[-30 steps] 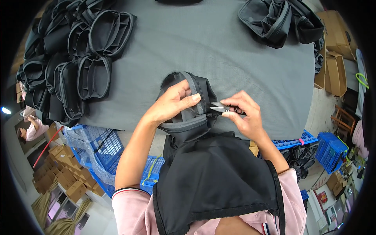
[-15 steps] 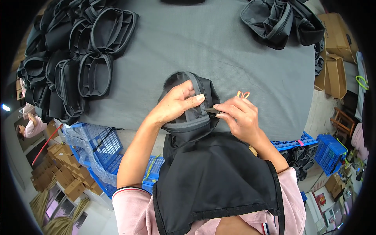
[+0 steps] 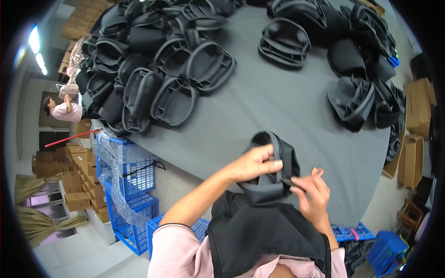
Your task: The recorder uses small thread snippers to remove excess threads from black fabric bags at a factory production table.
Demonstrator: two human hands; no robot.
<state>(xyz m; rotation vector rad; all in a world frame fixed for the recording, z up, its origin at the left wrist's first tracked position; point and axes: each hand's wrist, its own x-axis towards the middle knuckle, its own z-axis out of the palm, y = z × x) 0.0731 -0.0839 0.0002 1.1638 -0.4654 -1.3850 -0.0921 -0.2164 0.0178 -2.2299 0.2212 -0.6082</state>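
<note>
A black fabric pouch [image 3: 263, 194] with grey edging stands open at the table's near edge, in front of my apron. My left hand [image 3: 254, 164] grips its edge, thumb on the grey trim and fingers inside the opening. Close by on the right, my right hand [image 3: 314, 193] is closed around small scissors [image 3: 317, 172] with orange handle loops. Their dark blades point left against the pouch's trimmed edge. Whether the blade tips touch the trim is blurred.
Many black pouches [image 3: 174, 99] are heaped on the grey-covered table [image 3: 241, 113] at left, with more pouches [image 3: 350, 102] at right. Blue crates [image 3: 136, 180] and bubble wrap stand below the left edge. Cardboard boxes [image 3: 417, 109] are at right. Another person [image 3: 67, 111] stands far left.
My view has shifted, so more of the table and the heaped pouches show. Both hands keep their hold on the pouch and scissors, with the blades still beside the trim.
</note>
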